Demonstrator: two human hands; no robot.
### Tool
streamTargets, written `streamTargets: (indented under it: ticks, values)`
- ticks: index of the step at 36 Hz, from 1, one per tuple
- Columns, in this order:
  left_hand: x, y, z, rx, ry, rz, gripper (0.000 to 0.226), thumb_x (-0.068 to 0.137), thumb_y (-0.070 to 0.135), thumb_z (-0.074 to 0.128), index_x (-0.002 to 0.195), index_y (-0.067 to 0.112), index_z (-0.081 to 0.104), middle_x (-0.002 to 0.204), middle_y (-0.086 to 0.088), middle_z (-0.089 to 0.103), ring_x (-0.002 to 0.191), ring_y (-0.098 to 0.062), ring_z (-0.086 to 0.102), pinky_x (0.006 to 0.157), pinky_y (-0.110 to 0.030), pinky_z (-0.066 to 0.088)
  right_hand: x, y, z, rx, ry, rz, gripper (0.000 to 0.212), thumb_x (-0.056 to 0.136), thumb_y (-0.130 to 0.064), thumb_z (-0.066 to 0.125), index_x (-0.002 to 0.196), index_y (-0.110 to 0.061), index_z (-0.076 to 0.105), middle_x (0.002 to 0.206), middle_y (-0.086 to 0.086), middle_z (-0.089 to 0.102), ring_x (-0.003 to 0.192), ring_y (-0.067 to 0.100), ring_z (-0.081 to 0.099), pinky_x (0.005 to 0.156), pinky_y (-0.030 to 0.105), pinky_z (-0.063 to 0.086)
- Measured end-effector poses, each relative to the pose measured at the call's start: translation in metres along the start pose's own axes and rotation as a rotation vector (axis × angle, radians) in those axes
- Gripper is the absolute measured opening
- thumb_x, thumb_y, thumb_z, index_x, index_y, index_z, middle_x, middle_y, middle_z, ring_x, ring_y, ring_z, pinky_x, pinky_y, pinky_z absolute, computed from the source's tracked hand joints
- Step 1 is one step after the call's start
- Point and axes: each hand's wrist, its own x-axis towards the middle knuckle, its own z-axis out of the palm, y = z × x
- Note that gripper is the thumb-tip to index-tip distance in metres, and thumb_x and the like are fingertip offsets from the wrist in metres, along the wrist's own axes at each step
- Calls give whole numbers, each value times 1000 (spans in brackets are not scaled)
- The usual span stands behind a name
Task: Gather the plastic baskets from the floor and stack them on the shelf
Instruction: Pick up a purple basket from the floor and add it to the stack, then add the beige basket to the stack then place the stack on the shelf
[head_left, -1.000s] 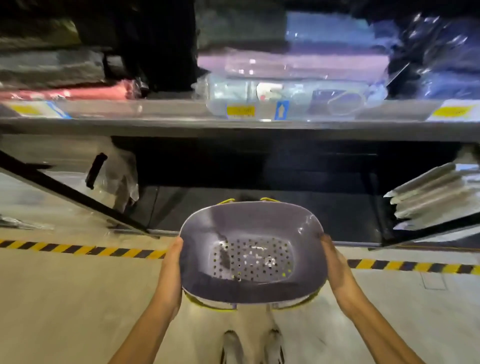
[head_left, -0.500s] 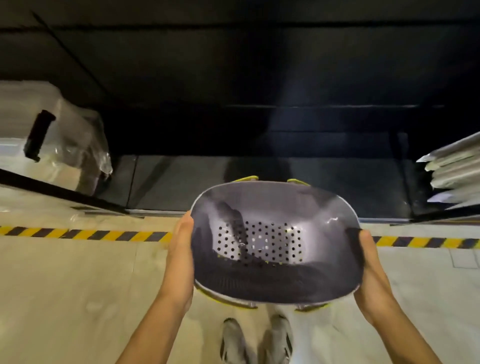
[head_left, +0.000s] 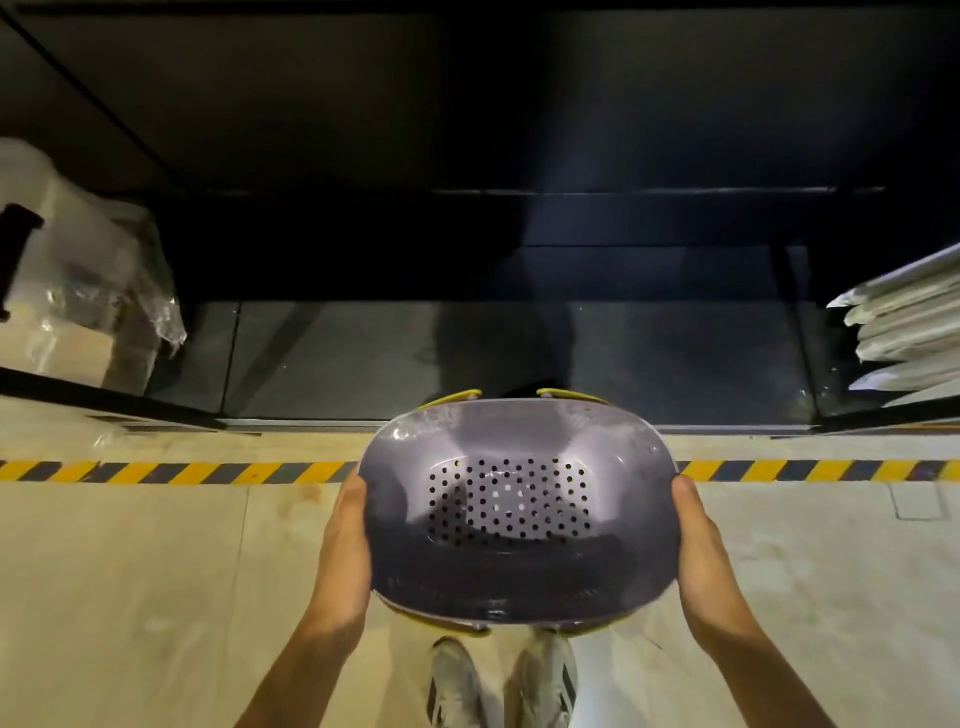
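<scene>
Head view | carrying step | left hand (head_left: 345, 540) and right hand (head_left: 701, 540) grip purple basket (head_left: 519, 509) sides | next, probably: lower onto far shelf (head_left: 337, 358)

- This looks like a warehouse or stockroom aisle rather than a home.
- A yellow-and-black hazard stripe (head_left: 208, 473) runs across the pale, smooth floor (head_left: 130, 571), just in front of the racking.
- The shelf (head_left: 337, 358) is a low, dark metal storage bay with a deep shadowed interior.
- Goods wrapped in clear plastic film (head_left: 78, 291) sit at the left end.
- Flat pale packs (head_left: 909, 332) lie stacked at the right end.
</scene>
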Motion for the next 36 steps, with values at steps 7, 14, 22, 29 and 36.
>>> streamTargets:
  ticks: [7,14,22,29,36]
  values:
    - [9,-1,0,15,28,6,75,85,79,40,142,33,55,138,2,63,122,-24,59,106,-46,46,4,-3,2,-71,19,17,51,104,-57,21,130,-31,57,117,-8,56,108,17,49,91,36,40]
    - [1,11,1,134,5,38,52,106,54,28,138,26,57,127,0,64,102,-11,61,76,-27,47,-2,-17,-2,-133,3,62,52,108,-52,22,133,-23,58,119,-3,53,119,27,53,98,40,40]
    - [-38,49,-5,369,-19,58,51,104,57,32,151,39,42,160,2,38,146,-28,37,119,-51,31,-29,-50,-11,-599,-89,-120,23,111,-35,30,115,-38,52,133,-4,59,105,17,61,96,36,48]
    - [-129,116,2,690,-107,407,45,103,40,51,148,31,47,146,14,44,139,-13,41,116,-30,30,-118,-106,-46,-451,-158,-268,42,108,-46,32,149,-40,39,154,-8,43,145,21,38,111,32,32]
    - [-230,180,16,1048,-164,799,65,91,63,33,146,36,50,149,9,50,137,-18,48,113,-41,41,-207,-172,-96,-667,-131,-563,59,102,-56,37,154,-29,40,157,-5,45,143,14,41,111,21,29]
